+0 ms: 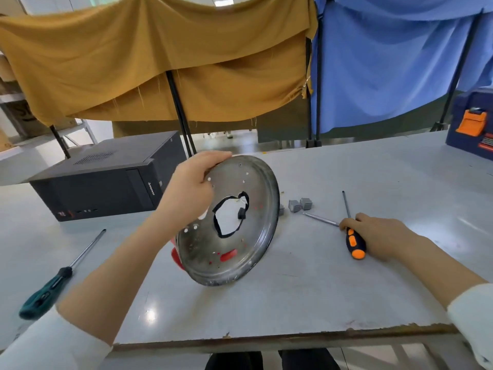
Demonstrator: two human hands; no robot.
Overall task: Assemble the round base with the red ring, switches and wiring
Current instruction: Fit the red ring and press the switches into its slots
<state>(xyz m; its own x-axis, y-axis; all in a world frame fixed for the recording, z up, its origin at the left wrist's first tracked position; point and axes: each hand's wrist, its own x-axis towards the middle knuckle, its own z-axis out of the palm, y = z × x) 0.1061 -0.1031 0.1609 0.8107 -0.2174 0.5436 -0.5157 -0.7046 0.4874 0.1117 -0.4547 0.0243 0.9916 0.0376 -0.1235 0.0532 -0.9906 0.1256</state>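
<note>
Clearly the round base (232, 222) is a stiff metal disc, and I judge it light enough for one hand. It stands tilted, its lower rim resting on the surface (320, 289), and the left hand (190, 190) holds it at the upper rim with fingers curled over the edge. The rim is the right place to take it; the edge of the middle hole looks rough and could cut. The metal looks smooth, so I think it may slip if the grip is loose. A part of the red ring (176, 259) shows behind the lower edge. The right hand (373, 231) closes around the orange-black screwdriver (354, 244) that lies on the surface. Small grey switches (300, 204) lie near the disc.
</note>
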